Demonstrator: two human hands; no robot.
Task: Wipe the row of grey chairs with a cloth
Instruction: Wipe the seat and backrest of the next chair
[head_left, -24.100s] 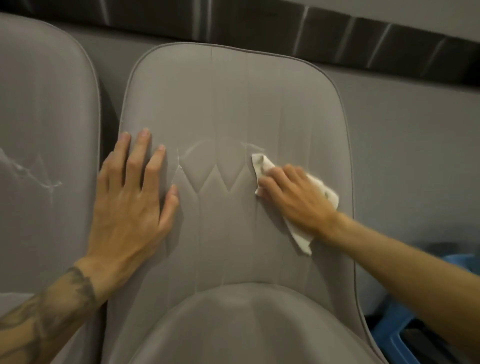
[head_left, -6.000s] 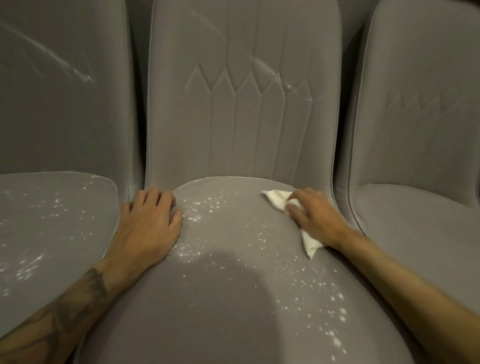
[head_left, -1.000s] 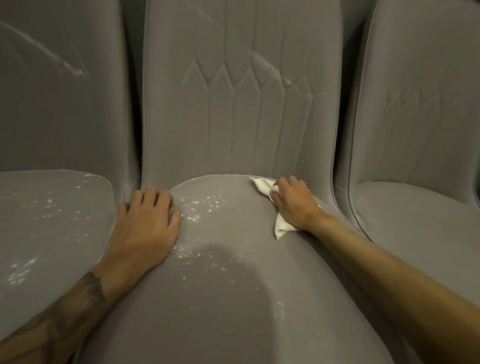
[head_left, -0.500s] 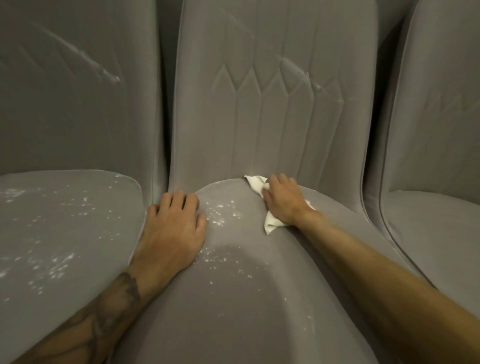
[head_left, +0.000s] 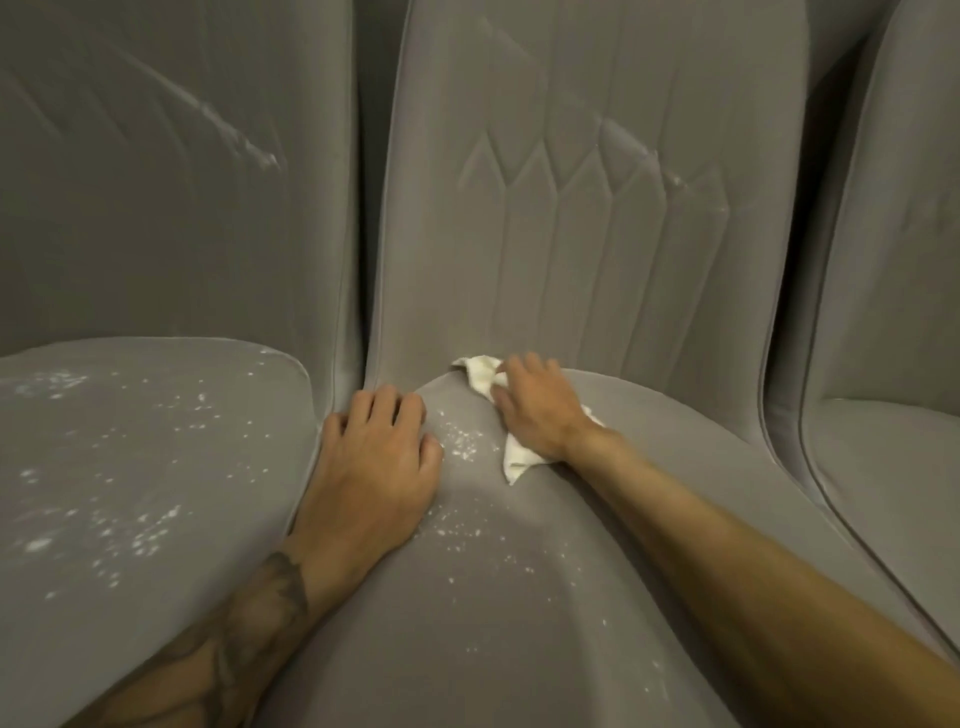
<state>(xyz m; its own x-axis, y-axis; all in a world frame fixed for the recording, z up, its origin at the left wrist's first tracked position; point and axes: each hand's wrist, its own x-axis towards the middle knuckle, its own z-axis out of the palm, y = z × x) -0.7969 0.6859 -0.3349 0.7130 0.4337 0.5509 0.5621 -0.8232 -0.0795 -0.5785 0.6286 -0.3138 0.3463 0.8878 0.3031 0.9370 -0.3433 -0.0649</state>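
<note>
Three grey chairs stand side by side. The middle chair fills the centre, and its seat carries white specks near the back left. My right hand holds a crumpled white cloth against the back of that seat, where it meets the backrest, with fingers and thumb curled over it. Another end of the cloth shows beside my wrist. My left hand rests flat on the seat's left edge, fingers spread, holding nothing.
The left chair has many white specks on its seat and a white streak on its backrest. The right chair shows no specks. A white streak also marks the middle backrest at the upper right.
My right hand has slid the cloth leftward along the back of the seat, nearer my left hand. My view has shifted left; the left hand has stayed on the seat edge.
</note>
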